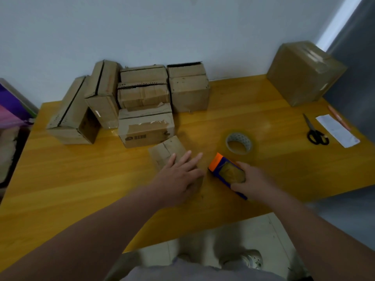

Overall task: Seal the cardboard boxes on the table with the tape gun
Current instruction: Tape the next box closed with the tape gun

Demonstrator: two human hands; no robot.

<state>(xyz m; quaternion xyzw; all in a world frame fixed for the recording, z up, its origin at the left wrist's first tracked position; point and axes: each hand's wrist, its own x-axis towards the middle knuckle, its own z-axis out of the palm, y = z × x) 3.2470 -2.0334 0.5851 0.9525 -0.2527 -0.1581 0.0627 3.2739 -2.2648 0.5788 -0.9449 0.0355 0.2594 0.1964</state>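
Right hand grips the tape gun, fingers curled round its blue body, at centre right of the frame on the table. Left hand lies on the small cardboard box at centre, fingers straight and apart. A tape roll lies just above the tape gun. Unsealed boxes are grouped at upper left. A taped box stands at upper right, with scissors and a paper slip below it.

A yellow wooden table stands against a pale bluish wall, over a light tiled floor, while at the upper right a bright strip of light runs beside a dark grey panel, and something purple sits at the left edge
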